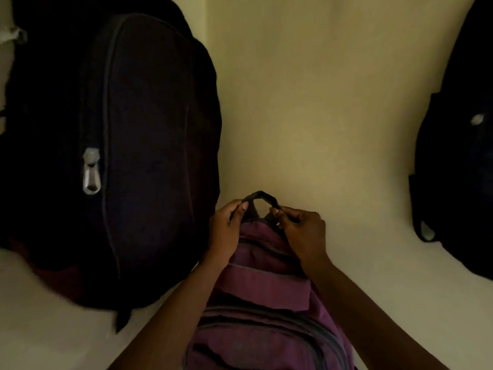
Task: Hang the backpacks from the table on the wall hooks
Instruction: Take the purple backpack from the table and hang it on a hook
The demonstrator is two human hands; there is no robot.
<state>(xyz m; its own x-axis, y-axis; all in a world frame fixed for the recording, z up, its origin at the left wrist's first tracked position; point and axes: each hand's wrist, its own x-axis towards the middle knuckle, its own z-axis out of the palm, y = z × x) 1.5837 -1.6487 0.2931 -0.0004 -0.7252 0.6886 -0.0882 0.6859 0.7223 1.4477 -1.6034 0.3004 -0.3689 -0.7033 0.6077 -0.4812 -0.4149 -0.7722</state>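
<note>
A purple backpack (pixel 264 297) is held up against the pale wall (pixel 320 102) at the bottom centre. Its dark top loop (pixel 262 195) is stretched open between both hands. My left hand (pixel 226 225) pinches the loop's left side. My right hand (pixel 301 231) pinches its right side. No hook is visible at the loop. A large black backpack (pixel 128 156) with a silver zipper pull (pixel 91 170) hangs on the wall to the left. Another dark backpack (pixel 458 169) hangs at the right edge.
Bare wall lies between the two hanging bags, above the purple one. The black bag on the left nearly touches my left hand. A pale object (pixel 10 34) shows at the top left corner.
</note>
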